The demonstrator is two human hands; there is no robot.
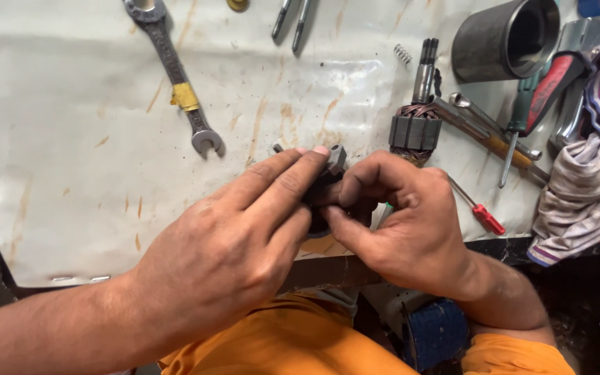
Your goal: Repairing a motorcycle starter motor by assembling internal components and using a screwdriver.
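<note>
Pinching one small grey part (332, 164) together, left hand (244, 236) and right hand (404, 222) curl tight; one spanner (175, 73) at eleven o'clock, one armature (417, 118) at one.

Left of the left hand (244, 236) the stained white sheet (71, 180) lies bare, giving wide passage. Ahead and left, a wrench (175, 76) with a yellow band lies at a slant. Just beyond the right hand (404, 222) a motor armature (418, 118) blocks the way, with screwdrivers (501, 146) crowded beside it. Farther right a dark metal cylinder (505, 38) and bunched rags (585, 187) close that side.
</note>
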